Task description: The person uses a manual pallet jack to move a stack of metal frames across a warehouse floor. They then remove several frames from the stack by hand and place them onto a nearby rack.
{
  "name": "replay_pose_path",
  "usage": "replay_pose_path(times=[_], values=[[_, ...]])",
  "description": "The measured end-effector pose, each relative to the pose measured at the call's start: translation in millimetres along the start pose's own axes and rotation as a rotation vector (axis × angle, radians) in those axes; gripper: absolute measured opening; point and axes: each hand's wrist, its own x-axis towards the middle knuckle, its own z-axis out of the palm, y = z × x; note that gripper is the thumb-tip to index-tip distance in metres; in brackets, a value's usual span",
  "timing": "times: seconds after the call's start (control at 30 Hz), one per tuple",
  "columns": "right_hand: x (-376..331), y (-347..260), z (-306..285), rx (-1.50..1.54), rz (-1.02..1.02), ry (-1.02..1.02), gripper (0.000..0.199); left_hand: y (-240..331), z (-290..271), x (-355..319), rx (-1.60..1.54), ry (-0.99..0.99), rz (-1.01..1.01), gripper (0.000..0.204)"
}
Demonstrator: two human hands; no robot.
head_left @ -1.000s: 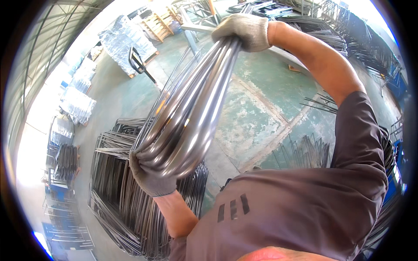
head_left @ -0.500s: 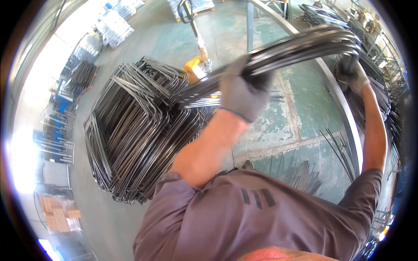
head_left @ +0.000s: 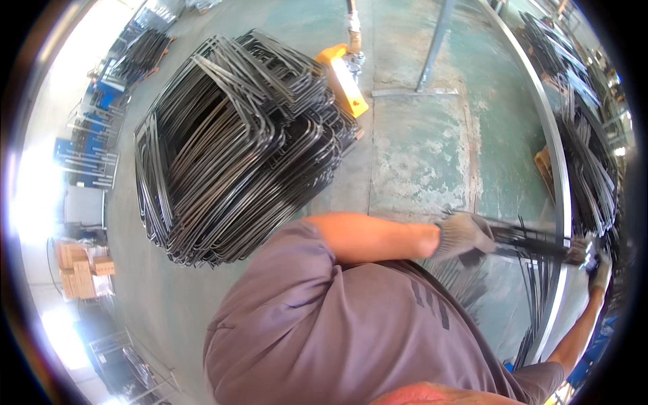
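A bundle of dark bent metal rods point(head_left: 523, 241) lies across my front at the right, partly blurred. My left hand point(head_left: 466, 237), in a grey knit glove, is closed around its near end, the forearm crossing my body. At the far right, my right hand point(head_left: 599, 273), also gloved, grips the bundle's other end, with its fingers partly hidden. The rods pass over or in front of a long pale metal rail point(head_left: 563, 182); I cannot tell whether they touch it. A large stack of bent metal rod frames point(head_left: 223, 148) stands to the left.
A yellow pallet jack point(head_left: 347, 84) stands by the stack. Beyond the rail are piles of metal rods point(head_left: 586, 158). Thin upright rods point(head_left: 536, 297) stand near the rail at my right. A grey post point(head_left: 435, 50) rises from the floor ahead. Cardboard boxes point(head_left: 81, 275) sit far left.
Both hands have carried the rod bundle away from the stack, rightward and down toward the rail. My view and body have turned right.
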Motion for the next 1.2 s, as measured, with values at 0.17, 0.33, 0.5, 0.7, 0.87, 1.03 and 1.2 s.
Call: replay_pose_path(times=[0.17, 0.33, 0.5, 0.7, 0.87, 1.03, 1.2], values=[[-29.6, -33.5, 106.1, -0.471, -0.158, 0.288, 0.042, 17.8, -173.3, -113.7, 0.510, 0.587, 0.495, 0.020], [-92.2, -157.7, 371.4, -0.660, -0.597, 0.235, 0.052, 30.6, -306.5, -314.1, 0.789, 1.057, 0.641, 0.014], [-246.1, -243.6, 729.0, -0.631, -0.891, -0.061, 0.063, 29.8, -445.8, -529.1, 1.202, 1.524, 0.658, 0.025], [-419.0, -257.2, 1122.2, -0.650, -0.832, -0.459, 0.089, 4.5, -619.4, -795.5, 1.438, 2.166, 0.289, 0.038], [-511.1, -302.6, 1360.6, -0.877, -0.860, -0.731, 0.122, -41.5, -713.4, -936.7, 0.927, 2.347, -0.466, 0.070], [-501.3, -313.7, 1556.1, -1.263, -0.814, -0.701, 0.143, -30.3, -762.7, -948.8, 0.519, 2.297, -0.724, 0.087], [-484.0, -337.1, 1654.7, -1.294, -0.651, -0.690, 0.146, 9.9, -800.6, -953.2, 0.535, 2.266, -0.922, 0.090]])
